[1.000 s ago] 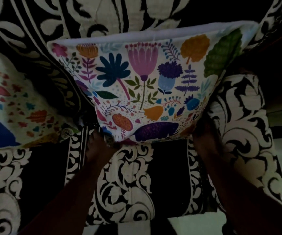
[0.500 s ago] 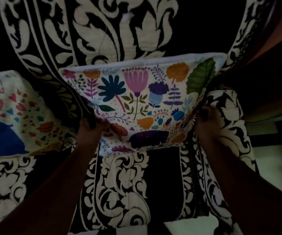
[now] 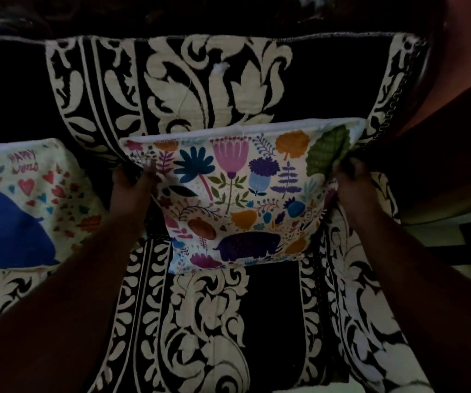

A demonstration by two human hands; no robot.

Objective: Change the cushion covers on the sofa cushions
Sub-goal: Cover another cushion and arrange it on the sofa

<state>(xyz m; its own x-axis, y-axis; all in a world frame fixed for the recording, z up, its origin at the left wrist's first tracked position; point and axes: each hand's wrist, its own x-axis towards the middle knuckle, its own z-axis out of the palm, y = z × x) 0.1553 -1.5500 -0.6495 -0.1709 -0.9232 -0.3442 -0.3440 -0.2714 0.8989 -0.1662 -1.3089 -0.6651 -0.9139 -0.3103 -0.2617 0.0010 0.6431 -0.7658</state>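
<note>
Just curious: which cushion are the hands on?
The flowered cushion, gripped at both sides by left hand and right hand; the whale cushion lies untouched.

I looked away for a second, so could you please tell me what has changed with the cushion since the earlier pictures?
The floral cushion has been carried back against the sofa backrest. Both hands shifted from its lower corners up to its sides: left hand, right hand. The whale cushion stayed in place on the left.

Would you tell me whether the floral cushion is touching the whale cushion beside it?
Apart: the head view shows dark sofa fabric between floral cushion and whale cushion.
</note>
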